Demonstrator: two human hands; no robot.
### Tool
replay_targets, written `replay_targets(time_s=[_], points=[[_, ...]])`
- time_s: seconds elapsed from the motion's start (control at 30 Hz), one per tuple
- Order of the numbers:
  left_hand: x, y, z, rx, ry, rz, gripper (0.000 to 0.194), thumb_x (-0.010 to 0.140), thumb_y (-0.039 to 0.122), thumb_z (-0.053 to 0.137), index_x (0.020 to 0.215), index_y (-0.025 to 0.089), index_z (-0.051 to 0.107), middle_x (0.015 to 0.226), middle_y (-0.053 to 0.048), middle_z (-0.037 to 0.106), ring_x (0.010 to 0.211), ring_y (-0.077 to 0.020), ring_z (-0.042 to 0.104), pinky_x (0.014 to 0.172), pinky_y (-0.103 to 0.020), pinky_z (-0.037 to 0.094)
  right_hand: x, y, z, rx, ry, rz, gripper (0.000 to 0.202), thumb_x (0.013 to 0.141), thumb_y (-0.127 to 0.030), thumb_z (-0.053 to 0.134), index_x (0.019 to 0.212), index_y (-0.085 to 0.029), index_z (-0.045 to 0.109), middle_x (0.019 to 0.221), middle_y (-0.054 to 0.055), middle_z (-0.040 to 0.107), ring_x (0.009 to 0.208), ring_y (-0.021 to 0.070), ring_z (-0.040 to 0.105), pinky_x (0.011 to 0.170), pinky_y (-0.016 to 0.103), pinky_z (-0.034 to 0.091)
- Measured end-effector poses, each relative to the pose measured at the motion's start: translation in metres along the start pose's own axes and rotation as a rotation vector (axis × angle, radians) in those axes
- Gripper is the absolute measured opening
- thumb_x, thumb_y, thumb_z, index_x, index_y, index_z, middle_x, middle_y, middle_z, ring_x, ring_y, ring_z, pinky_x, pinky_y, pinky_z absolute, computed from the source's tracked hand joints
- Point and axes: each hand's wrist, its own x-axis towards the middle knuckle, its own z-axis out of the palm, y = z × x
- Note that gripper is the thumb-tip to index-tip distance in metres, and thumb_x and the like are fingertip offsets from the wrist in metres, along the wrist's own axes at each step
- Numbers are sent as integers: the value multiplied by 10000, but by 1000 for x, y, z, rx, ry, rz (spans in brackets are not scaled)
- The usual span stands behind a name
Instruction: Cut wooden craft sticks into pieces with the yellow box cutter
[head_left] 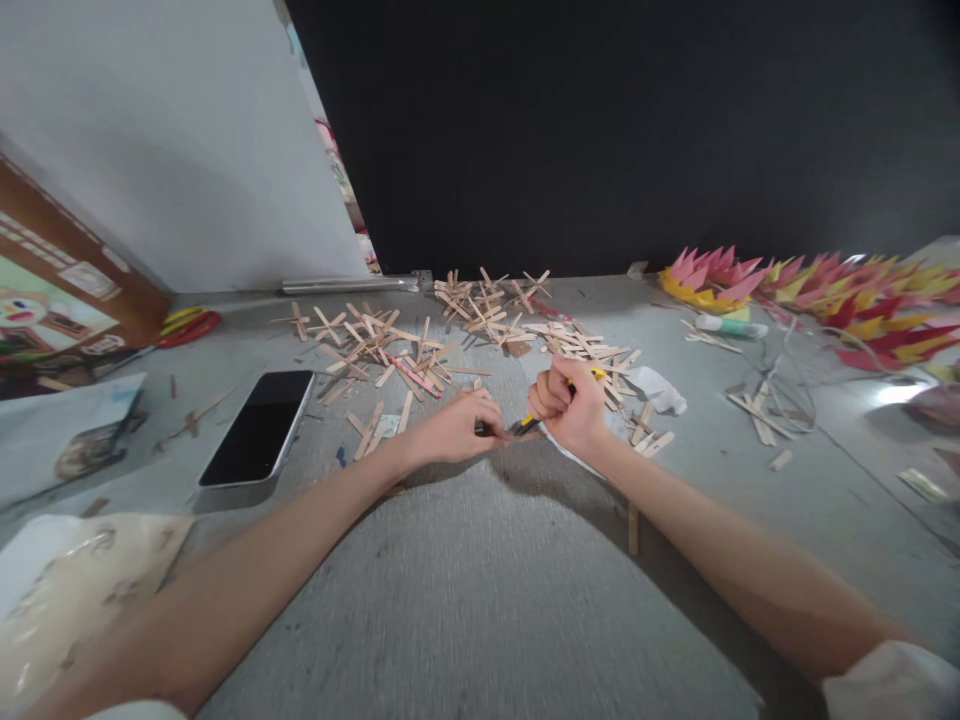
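Note:
In the head view my right hand (574, 405) is closed round a yellow utility knife (595, 374), its tip pointing down and left. The knife's front end meets a wooden craft stick (517, 439) lying low over the grey table. Pinched at its left end, that stick is held by my left hand (461, 425), whose fingertips are close to the knife tip. Part of the stick is hidden by my fingers. Just beyond both hands lie piles of craft sticks (367, 340), some joined into crossed shapes.
A phone (259, 428) lies left of my left hand. Crumpled white tissue (658, 388) and a glue stick (731, 327) are to the right. Pink and yellow paper crowns (712, 280) sit far right. A brown box (67, 280) stands left, and a black panel (637, 130) rises behind.

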Motion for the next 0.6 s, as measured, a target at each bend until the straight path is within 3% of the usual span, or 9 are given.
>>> replay_targets(time_s=[0.6], points=[[1,5,-3,2,-28,-26,207,909,317,714,732,217,752,779,-20,735,856,-196,596,980,-392,388,-2,4,0,-32,-30,29,625,825,-443,727,423,-247,290,391,-68,244,372,77,201,422,294,202]])
